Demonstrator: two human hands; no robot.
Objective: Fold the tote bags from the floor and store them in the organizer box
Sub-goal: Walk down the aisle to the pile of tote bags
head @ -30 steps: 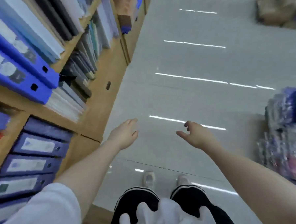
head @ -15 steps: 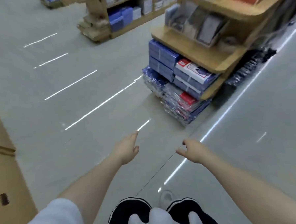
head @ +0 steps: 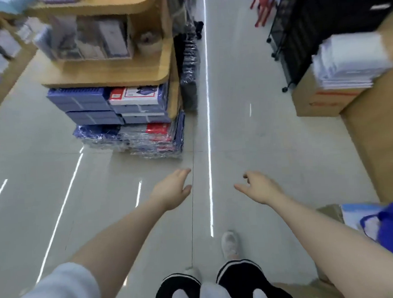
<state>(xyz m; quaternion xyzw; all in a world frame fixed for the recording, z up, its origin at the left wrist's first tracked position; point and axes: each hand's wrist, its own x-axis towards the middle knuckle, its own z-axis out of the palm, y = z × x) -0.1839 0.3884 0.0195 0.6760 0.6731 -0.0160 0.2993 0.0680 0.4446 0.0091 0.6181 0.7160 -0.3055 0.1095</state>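
Both hands empty: left hand (head: 172, 191) spread flat, right hand (head: 259, 187) loosely curled round nothing, both out over bare floor (head: 270, 145). The only likely tote bag (head: 391, 227), blue fabric, lies low at the person's right, beside a cardboard box (head: 318, 103); organizer box not identifiable. Risk: clipping the wrapped stack (head: 131, 138) under the wooden shelf (head: 109, 71), or the black wheeled rack (head: 299, 41); the aisle between runs open ahead.
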